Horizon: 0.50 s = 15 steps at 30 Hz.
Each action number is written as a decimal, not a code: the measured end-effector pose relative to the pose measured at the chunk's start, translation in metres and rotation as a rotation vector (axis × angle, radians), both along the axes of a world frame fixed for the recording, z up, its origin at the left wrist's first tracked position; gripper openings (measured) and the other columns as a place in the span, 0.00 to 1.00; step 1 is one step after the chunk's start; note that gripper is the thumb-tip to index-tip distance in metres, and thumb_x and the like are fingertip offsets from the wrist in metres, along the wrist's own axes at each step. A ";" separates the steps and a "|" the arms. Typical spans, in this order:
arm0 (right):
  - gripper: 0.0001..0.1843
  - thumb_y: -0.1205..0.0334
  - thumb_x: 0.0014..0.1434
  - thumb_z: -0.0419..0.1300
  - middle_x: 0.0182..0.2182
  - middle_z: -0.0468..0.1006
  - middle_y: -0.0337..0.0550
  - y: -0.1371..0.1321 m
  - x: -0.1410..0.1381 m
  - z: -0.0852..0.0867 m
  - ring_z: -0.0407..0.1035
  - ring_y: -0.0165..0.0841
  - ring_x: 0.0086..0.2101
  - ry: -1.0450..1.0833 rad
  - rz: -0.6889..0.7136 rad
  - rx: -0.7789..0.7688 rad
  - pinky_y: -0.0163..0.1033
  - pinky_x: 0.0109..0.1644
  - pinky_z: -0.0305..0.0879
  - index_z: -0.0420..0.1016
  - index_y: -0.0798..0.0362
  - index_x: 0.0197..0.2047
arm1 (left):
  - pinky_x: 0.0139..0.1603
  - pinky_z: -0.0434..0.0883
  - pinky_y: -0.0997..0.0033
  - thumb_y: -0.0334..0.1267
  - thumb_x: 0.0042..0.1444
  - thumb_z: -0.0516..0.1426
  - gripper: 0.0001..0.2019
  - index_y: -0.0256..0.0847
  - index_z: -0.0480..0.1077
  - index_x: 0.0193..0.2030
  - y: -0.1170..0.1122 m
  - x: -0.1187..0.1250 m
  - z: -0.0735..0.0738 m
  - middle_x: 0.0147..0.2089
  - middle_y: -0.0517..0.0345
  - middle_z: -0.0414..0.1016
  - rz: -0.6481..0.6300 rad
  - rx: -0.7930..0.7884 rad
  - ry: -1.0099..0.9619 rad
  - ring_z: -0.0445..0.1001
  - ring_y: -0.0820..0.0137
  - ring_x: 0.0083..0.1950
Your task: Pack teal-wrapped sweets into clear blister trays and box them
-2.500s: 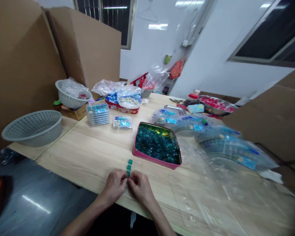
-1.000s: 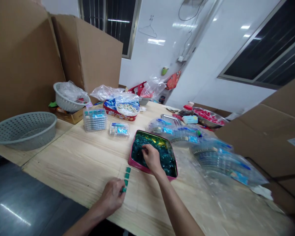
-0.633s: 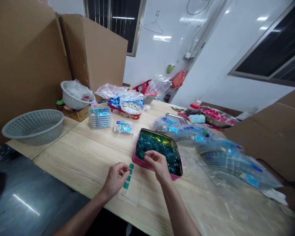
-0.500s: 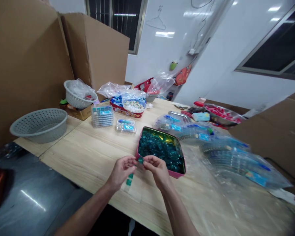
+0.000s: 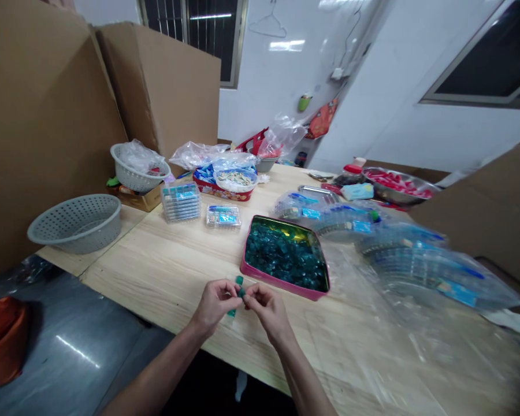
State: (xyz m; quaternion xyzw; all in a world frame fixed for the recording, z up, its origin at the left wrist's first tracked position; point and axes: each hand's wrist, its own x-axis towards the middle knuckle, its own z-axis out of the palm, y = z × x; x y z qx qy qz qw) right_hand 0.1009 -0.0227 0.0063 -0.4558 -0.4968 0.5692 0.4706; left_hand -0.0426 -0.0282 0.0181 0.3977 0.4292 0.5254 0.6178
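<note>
Both hands pinched, thumb against forefinger, fingertips meeting at the near edge of the table. Left hand (image 5: 214,301) and right hand (image 5: 266,306) each close on the same row of small teal square pieces (image 5: 239,282). The row runs from just above the fingertips down to just below them, and its middle is hidden by the fingers. Other fingers loosely curled. The pieces are too small to tell if a clear wrap joins them.

The row is held just above the pale wooden table (image 5: 164,263), close to the person and just beside the near left corner of the pink rectangular tin (image 5: 281,283). The tin lies flat, open, and is filled with loose teal pieces like those in hand, with a few yellow ones at its far side.

Further back, left of the tin: a single clear plastic case with blue contents (image 5: 223,216), and beside it a stack of clear plastic cases (image 5: 182,202). Behind those is a red tray of blue packets (image 5: 212,184) under crumpled clear film.

Left edge: a grey perforated plastic basket (image 5: 75,222), upright. A white perforated basket holding a clear bag (image 5: 139,173) sits behind it on a small carton.

Right of the tin: a spread of clear plastic bags with blue labels (image 5: 416,260), overlapping across the table. Beyond them is a metal bowl with red items (image 5: 394,185).

Tall brown cardboard boxes (image 5: 47,115) stand along the left.
</note>
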 end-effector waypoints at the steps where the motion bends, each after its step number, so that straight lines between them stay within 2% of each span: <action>1: 0.13 0.55 0.44 0.69 0.19 0.70 0.36 -0.002 0.000 -0.001 0.63 0.28 0.22 0.026 0.006 -0.020 0.33 0.27 0.59 0.72 0.54 0.23 | 0.36 0.64 0.75 0.27 0.34 0.63 0.08 0.35 0.66 0.19 0.000 -0.001 0.000 0.29 0.58 0.72 -0.016 -0.009 -0.020 0.69 0.73 0.33; 5: 0.11 0.58 0.43 0.69 0.19 0.73 0.37 -0.007 -0.001 0.000 0.65 0.28 0.22 0.115 0.031 -0.084 0.33 0.28 0.62 0.73 0.54 0.23 | 0.30 0.62 0.75 0.28 0.35 0.62 0.07 0.35 0.69 0.25 0.000 -0.007 -0.002 0.24 0.62 0.69 -0.145 -0.071 -0.167 0.66 0.76 0.26; 8: 0.12 0.59 0.41 0.70 0.19 0.74 0.37 -0.009 -0.002 0.000 0.66 0.28 0.21 0.174 0.031 -0.138 0.33 0.27 0.64 0.72 0.54 0.23 | 0.28 0.61 0.76 0.29 0.36 0.62 0.06 0.34 0.69 0.25 0.001 -0.011 -0.003 0.22 0.62 0.67 -0.209 -0.115 -0.226 0.65 0.77 0.24; 15: 0.13 0.60 0.39 0.69 0.19 0.71 0.34 -0.011 -0.004 -0.014 0.66 0.27 0.20 0.139 0.042 -0.172 0.33 0.27 0.65 0.69 0.53 0.25 | 0.26 0.59 0.78 0.28 0.35 0.61 0.06 0.34 0.68 0.23 0.002 -0.018 -0.008 0.21 0.63 0.67 -0.182 -0.088 0.059 0.63 0.79 0.22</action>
